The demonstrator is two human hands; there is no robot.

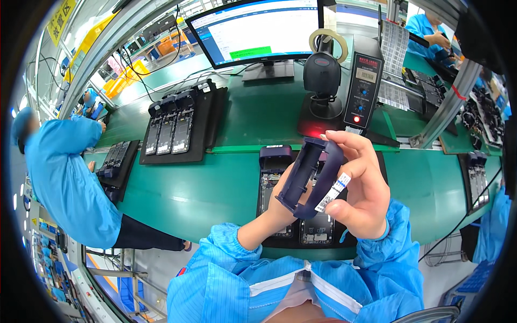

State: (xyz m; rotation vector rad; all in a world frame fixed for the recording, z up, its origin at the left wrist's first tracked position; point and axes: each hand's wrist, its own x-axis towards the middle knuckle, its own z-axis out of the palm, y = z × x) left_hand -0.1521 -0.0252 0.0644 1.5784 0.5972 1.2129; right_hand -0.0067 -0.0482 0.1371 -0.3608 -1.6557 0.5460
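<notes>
In front of my chest I hold a dark purple plastic housing (333,164), tilted, with its open, ribbed side facing left. My right hand (366,185) closes on its right side, fingertips at the upper end and thumb low down. A white printed label (333,192) with a blue stripe and a square code lies along the housing's edge, by my right thumb. Behind the housing's left side my left hand (278,202) grips it, most of its fingers hidden. Underneath, on a dark mat, are device units with exposed circuit boards (316,230), partly covered by my hands.
Ahead stand a barcode scanner (322,75) on its stand, a black control box (363,86) with a lit red lamp, and a monitor (258,32). A tray of several device units (172,129) lies left on the green bench (177,185). A co-worker (70,172) is at left.
</notes>
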